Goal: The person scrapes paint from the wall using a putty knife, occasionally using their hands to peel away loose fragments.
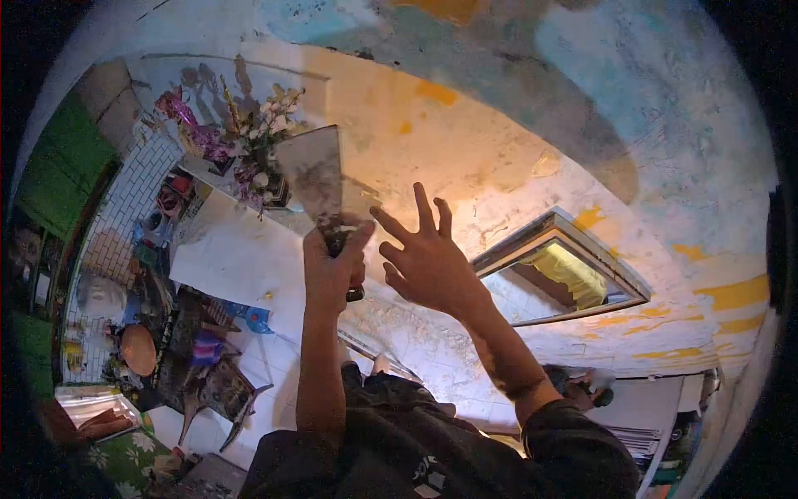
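Observation:
My left hand [337,266] is wrapped round the dark handle of a wide scraper [314,170], whose broad, smudged blade points up. To the right of it, my right hand [428,258] is raised with its fingers spread and nothing in it. Behind both hands is a wall [490,158] with patches of orange, white and blue-grey, its surface rough and stained. The scraper's blade overlaps the view of the wall beside some flowers. Whether the blade touches the wall I cannot tell.
Flowers in vases [266,150] stand at the upper left. A framed mirror or opening [561,274] is on the right. Lower left are a wooden chair [208,374], a white surface [237,249] and a round brown object [139,349]. Green panels [66,166] line the far left.

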Demonstrator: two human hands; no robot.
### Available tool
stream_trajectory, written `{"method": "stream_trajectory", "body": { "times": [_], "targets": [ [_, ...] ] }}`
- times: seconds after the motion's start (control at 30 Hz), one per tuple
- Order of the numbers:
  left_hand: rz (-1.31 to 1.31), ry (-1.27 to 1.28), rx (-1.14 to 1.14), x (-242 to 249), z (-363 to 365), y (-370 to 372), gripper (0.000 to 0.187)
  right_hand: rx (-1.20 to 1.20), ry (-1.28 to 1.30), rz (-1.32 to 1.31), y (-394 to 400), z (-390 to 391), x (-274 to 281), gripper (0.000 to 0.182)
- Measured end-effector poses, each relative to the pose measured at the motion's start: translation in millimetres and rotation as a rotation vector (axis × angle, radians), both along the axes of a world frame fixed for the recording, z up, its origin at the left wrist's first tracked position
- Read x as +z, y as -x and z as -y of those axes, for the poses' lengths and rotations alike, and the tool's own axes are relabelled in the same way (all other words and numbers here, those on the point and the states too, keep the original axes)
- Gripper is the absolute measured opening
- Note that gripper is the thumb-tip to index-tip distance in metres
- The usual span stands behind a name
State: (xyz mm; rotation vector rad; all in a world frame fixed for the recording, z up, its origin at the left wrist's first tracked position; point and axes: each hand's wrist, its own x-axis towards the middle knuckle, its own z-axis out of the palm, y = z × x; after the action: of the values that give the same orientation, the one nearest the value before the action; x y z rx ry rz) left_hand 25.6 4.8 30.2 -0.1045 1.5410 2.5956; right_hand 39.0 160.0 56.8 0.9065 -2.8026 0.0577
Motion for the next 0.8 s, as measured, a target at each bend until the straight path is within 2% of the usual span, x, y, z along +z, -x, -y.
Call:
{"method": "stream_trajectory", "body": {
  "times": [0.03, 0.07, 0.1, 0.13, 0.17, 0.27, 0.3, 0.33, 0.4, 0.47, 0.6, 0.73, 0.8],
  "targets": [
    [0.01, 0.155, -0.024, 2.3, -0.9, -1.8, 0.012, -0.008, -0.057, 0.017, 2.1, 0.5, -10.0, 0.024],
    [0.016, 0.157, -0.021, 2.6, -2.1, -1.6, 0.012, -0.017, -0.115, 0.034, 3.3, 1.7, -16.4, 0.026],
    [-0.039, 0.358, -0.082, 2.4, -2.8, -1.2, 0.017, -0.007, -0.14, 0.042, 3.3, 5.4, -18.0, 0.034],
    [-0.098, 0.559, -0.145, 1.8, -4.0, -1.2, 0.024, -0.003, -0.135, 0.045, 3.7, 7.4, -25.8, 0.034],
    [-0.227, 0.511, -0.077, -9.5, -10.6, -0.8, 0.027, 0.001, -0.117, 0.002, 4.6, 7.9, -39.0, 0.038],
    [-0.207, 0.66, -0.143, -13.5, -16.6, -2.9, 0.026, 0.018, -0.168, -0.041, 1.7, 10.3, -47.2, 0.048],
    [-0.07, 0.613, -0.225, -0.9, -14.6, -5.3, 0.022, 0.019, -0.172, 0.007, 3.1, 9.3, -51.9, 0.047],
    [-0.069, 0.615, -0.223, -10.3, -16.0, -4.0, 0.022, 0.018, -0.177, 0.055, 3.8, 8.2, -55.2, 0.046],
    [-0.235, 0.637, -0.025, -32.0, -19.1, -1.3, 0.021, 0.016, -0.25, 0.094, 2.5, 6.2, -58.7, 0.044],
    [-0.151, 0.608, -0.03, -36.9, -16.4, -0.3, 0.021, 0.017, -0.322, 0.134, 1.7, 4.3, -57.4, 0.042],
    [0.104, 0.503, 0.027, -53.6, -7.1, 9.5, 0.019, 0.01, -0.218, 0.141, 1.2, -8.7, -56.2, 0.034],
    [0.139, 0.385, 0.244, -85.9, 15.5, 19.4, 0.019, 0.02, -0.092, 0.1, -1.8, -26.1, -60.0, 0.032],
    [0.182, 0.273, 0.392, -124.2, 34.0, 29.6, 0.02, -0.022, 0.055, 0.328, -3.9, -35.7, -60.7, 0.027]
  ]
}}
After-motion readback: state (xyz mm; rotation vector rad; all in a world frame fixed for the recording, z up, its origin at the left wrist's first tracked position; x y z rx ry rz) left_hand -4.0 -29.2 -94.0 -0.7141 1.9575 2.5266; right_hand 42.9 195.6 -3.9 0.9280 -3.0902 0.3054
